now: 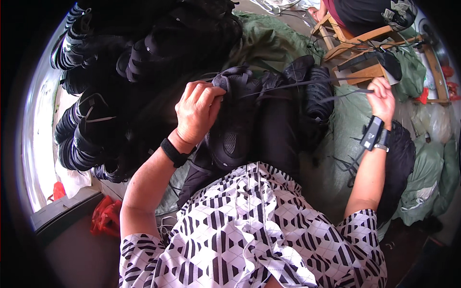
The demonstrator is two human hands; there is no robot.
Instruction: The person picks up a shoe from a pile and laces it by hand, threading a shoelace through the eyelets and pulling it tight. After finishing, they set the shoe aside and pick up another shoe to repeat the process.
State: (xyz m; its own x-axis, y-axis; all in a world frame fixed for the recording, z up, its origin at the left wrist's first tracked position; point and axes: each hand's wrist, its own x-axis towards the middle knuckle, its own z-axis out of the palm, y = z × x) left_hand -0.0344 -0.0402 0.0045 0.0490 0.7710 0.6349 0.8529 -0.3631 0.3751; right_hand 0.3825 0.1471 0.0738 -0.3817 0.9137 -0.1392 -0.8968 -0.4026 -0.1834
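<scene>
A black shoe [231, 144] with a mesh toe lies across my lap. Its collar end is held by my left hand [198, 111], whose fingers are curled over the edge. From the shoe, a dark shoelace [300, 83] stretches out to the right in long strands. Far out on that side, my right hand [382, 98] is closed round the lace, and the strands look taut. My left fingertips are partly hidden by the hand itself, and the dark shoe blends into my dark trousers [276, 129].
Stacks of nested black shoes [77, 144] crowd the left side. Another stack [319, 98] lies just right of my lap. Green woven sacking [345, 129] spreads under it. A wooden stool [348, 48] stands at the far right, near another person [370, 14]. Red plastic bags [106, 216] lie lower left.
</scene>
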